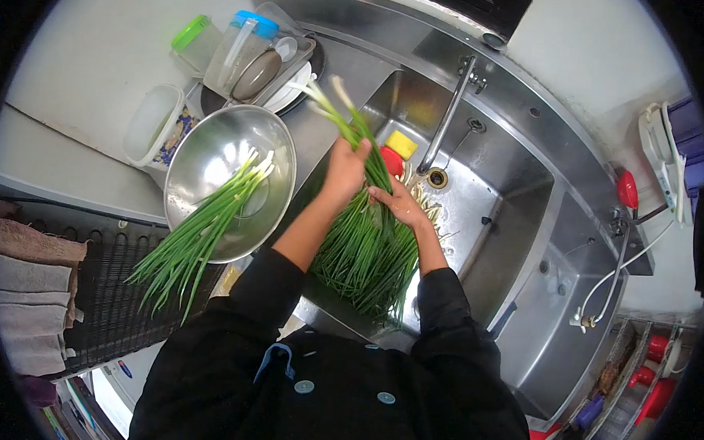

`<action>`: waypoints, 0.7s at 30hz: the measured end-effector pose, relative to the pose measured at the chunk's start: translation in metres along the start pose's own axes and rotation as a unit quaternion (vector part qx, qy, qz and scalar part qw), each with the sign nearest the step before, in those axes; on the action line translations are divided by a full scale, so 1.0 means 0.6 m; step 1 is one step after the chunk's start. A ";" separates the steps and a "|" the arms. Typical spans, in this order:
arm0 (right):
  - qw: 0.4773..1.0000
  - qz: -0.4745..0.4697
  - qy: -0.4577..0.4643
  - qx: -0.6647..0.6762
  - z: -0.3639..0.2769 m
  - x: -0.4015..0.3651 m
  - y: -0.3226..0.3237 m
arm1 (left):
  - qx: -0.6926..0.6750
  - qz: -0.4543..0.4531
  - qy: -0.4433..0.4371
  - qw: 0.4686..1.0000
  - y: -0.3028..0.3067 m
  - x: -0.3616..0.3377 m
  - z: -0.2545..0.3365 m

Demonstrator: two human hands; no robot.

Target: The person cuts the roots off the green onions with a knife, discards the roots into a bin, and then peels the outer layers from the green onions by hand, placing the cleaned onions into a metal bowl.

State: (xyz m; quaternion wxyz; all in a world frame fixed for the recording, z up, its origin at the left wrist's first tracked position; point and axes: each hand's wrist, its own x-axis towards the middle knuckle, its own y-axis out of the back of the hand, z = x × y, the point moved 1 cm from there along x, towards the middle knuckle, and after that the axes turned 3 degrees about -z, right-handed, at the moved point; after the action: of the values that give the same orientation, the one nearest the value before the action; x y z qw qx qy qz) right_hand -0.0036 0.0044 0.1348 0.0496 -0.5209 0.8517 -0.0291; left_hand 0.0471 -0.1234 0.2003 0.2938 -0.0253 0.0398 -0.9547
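Note:
Over the sink (515,218), my left hand (346,169) is closed round a few green onions (354,127), their white ends pointing up and to the left. My right hand (399,202) grips the green leaves of the same stalks lower down. Beneath both hands a large heap of green onions (358,259) lies in the sink. To the left, a steel bowl (192,148) holds another bunch of green onions (220,215), the leaves hanging over its near rim.
A yellow sponge (401,144) and a red object (391,161) sit at the sink's back left. The faucet (449,115) reaches over the basin near the drain (437,178). Plastic pitchers (238,49) and a white tub (154,124) stand behind the bowl. A second basin (566,305) is at right.

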 end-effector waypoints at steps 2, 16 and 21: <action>0.999 -0.022 -0.006 -0.035 0.030 -0.004 0.006 | -0.097 0.010 0.033 0.995 0.031 0.003 0.068; 0.816 0.305 -0.380 -0.311 0.349 -0.118 0.075 | 0.213 0.061 -0.185 0.957 0.295 0.008 0.606; 0.823 0.408 -0.352 -0.181 0.403 -0.090 0.052 | 0.670 -0.056 -0.031 0.739 0.333 0.049 0.522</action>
State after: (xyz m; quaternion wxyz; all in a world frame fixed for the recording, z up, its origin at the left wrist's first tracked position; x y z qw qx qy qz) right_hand 0.0210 0.0670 -0.1054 0.2579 -0.1003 0.9012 0.3335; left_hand 0.1571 -0.3238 0.4948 0.1817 0.1461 -0.6212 -0.7482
